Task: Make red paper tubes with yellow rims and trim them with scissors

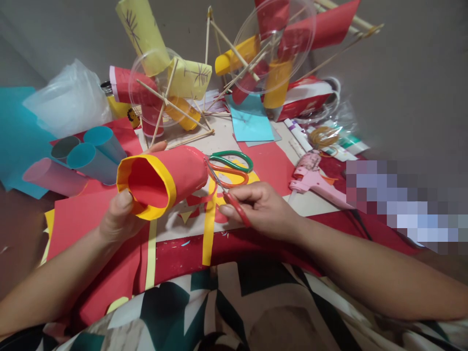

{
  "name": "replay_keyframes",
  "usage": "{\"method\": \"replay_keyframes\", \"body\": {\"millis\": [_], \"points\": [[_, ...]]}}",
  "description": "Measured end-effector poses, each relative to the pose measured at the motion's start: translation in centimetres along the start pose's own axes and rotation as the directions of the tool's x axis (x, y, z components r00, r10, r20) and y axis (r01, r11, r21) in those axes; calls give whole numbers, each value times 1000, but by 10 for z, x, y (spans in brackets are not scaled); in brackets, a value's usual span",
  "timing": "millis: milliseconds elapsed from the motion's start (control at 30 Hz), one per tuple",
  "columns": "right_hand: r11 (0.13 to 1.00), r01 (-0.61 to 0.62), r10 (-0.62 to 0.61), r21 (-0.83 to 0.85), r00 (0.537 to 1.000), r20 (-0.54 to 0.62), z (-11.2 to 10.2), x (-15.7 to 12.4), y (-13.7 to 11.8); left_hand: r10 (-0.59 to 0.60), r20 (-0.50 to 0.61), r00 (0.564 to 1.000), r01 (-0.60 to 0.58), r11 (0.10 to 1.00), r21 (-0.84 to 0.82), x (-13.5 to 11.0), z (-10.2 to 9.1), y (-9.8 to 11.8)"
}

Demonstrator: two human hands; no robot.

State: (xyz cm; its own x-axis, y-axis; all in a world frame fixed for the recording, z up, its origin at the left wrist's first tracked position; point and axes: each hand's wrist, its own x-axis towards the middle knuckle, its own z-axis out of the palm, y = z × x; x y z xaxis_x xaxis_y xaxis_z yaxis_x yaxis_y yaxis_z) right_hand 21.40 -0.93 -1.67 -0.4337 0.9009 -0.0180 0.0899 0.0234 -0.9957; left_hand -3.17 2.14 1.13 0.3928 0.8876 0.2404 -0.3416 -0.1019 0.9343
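My left hand [119,217] grips a red paper tube [171,175] with a yellow band round its open mouth, held on its side above the work surface. My right hand [261,207] is closed on red-handled scissors [232,200], whose blades point up and left at the tube's far end. A curl of red paper hangs below the blades. A second pair of scissors [232,168] with green and orange handles lies flat just behind. Yellow paper strips [209,229] and red scraps lie under my hands.
Blue and pink paper tubes [87,156] lie at the left, a pink glue gun [314,178] at the right. Two stick-and-paper wheels with clear plastic lids [168,92] stand behind, beside a blue sheet [250,124], rubber bands [323,136] and a plastic bag [69,100].
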Motion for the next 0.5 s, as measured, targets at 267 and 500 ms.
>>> {"method": "replay_keyframes", "body": {"millis": [267,500], "points": [[1000,-18,17,10,997,76,-1,1,1,-26,-150,988,19,999,-49,-7,11,3],[997,21,-16,-77,998,58,0,2,1,-158,-454,877,84,980,-179,-14,22,10]]}}
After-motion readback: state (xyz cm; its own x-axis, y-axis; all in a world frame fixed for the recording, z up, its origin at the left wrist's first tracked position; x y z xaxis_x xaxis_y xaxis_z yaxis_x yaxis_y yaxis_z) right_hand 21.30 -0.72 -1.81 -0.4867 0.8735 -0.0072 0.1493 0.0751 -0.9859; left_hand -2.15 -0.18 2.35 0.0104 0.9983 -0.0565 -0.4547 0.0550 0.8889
